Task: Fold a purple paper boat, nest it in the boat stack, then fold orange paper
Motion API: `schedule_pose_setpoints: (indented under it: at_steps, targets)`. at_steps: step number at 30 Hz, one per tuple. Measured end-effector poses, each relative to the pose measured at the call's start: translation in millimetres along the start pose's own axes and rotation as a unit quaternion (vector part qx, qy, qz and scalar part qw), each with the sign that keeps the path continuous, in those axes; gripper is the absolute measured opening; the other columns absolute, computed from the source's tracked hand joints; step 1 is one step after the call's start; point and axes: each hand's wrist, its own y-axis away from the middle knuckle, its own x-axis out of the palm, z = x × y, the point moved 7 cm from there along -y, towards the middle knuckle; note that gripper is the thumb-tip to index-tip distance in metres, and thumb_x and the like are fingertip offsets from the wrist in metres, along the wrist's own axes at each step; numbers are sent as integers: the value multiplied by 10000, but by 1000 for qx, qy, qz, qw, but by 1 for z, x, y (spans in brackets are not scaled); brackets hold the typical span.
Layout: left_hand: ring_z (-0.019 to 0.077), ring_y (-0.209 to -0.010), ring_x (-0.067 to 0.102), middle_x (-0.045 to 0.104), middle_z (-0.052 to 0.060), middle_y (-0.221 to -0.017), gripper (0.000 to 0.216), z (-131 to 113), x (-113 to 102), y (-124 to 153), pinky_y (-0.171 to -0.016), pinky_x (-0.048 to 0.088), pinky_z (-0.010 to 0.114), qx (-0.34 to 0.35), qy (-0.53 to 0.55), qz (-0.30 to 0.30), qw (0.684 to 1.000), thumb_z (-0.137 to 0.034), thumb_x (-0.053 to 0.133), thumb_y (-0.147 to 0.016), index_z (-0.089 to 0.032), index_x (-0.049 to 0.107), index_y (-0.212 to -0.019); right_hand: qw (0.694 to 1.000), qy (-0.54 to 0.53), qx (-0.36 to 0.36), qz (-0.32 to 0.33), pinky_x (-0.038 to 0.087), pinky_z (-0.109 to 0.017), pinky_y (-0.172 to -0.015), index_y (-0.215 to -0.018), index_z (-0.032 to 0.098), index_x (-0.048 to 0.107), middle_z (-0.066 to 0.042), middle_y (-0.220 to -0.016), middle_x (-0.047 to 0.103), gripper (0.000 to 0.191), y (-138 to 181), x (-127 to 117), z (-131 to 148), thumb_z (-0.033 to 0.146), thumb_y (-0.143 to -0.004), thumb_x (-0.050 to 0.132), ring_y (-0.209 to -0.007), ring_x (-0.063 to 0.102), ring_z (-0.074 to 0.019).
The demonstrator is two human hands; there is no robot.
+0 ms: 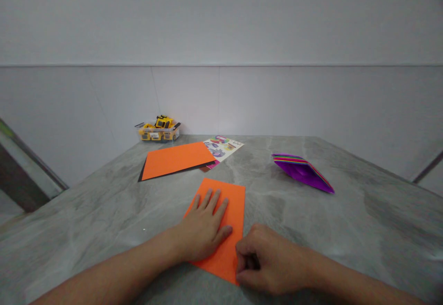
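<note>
A sheet of orange paper (231, 203) lies in front of me, longer than it is wide. My left hand (204, 229) rests flat on it with the fingers spread, pressing its left and middle part. At the sheet's lower right edge, my right hand (265, 261) is curled, with thumb and index finger closed at the paper's rim near the bottom corner. The fingertips partly cover that edge.
Farther back lie another orange sheet (178, 159) over a black one, and a printed sheet (224, 147). A clear box (158, 134) with a yellow toy vehicle (164, 122) stands back left. Folded purple and multicoloured paper (301, 171) rests right on the grey table (346, 240).
</note>
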Motion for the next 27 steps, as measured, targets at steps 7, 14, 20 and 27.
schedule_pose_setpoints:
  at_steps: [7,14,20,27]
  targets:
    - [308,-1422,49,91,134,-1557,530,-25,1,5,-1139,142,523,113,0,20,993,-325,203,-987,-144,190,-1485,1000,-21,-1,-1,348,-147,-460,-654,127,692,36,-512,552,100,0,2,-2,137,-670,594,-444,476,-59]
    - [309,-1424,59,94,111,-1558,574,-15,0,3,-1136,134,542,119,19,15,993,-453,194,-982,-194,161,-1493,999,-4,-27,-18,340,-145,-441,-629,116,695,36,-487,539,94,-3,-1,-10,137,-657,608,-428,465,-56]
    - [300,-1425,51,64,82,-1565,584,-16,-1,4,-1146,114,515,115,17,26,993,-482,163,-976,-217,145,-1496,999,14,9,-42,316,-156,-437,-575,123,669,44,-475,512,125,-6,-12,-24,165,-671,601,-444,439,-61]
    - [298,-1426,30,64,73,-1565,576,-15,-1,4,-1146,104,520,113,16,28,993,-479,164,-977,-224,162,-1493,999,16,30,-40,306,-162,-434,-585,118,682,38,-475,527,121,-8,-13,-28,179,-661,609,-443,445,-63]
